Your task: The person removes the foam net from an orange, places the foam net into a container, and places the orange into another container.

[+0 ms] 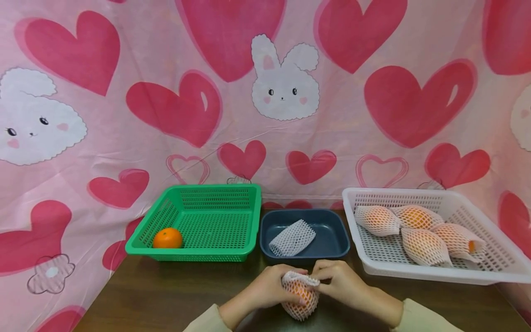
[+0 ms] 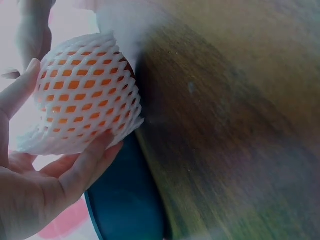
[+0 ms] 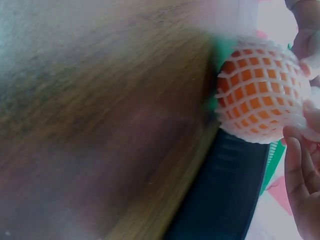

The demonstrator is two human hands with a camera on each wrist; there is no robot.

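Note:
An orange in a white foam net sleeve (image 1: 299, 299) is held up between both hands in front of the dark blue tray. My left hand (image 1: 271, 287) grips it from the left side, with thumb and fingers around the netting, as the left wrist view shows on the sleeved orange (image 2: 85, 95). With its fingertips, my right hand (image 1: 342, 285) pinches the net's upper edge on the right. In the right wrist view the orange's skin (image 3: 255, 102) shows through the mesh, and the right fingers (image 3: 297, 165) hold a gathered bit of foam.
A green basket (image 1: 215, 251) at the left holds one bare orange (image 1: 168, 238). In the blue tray (image 1: 332, 252) lies a loose foam net (image 1: 292, 238). The white basket (image 1: 415, 273) at the right contains several sleeved oranges (image 1: 425, 246). A heart-patterned cloth (image 1: 286, 138) hangs behind.

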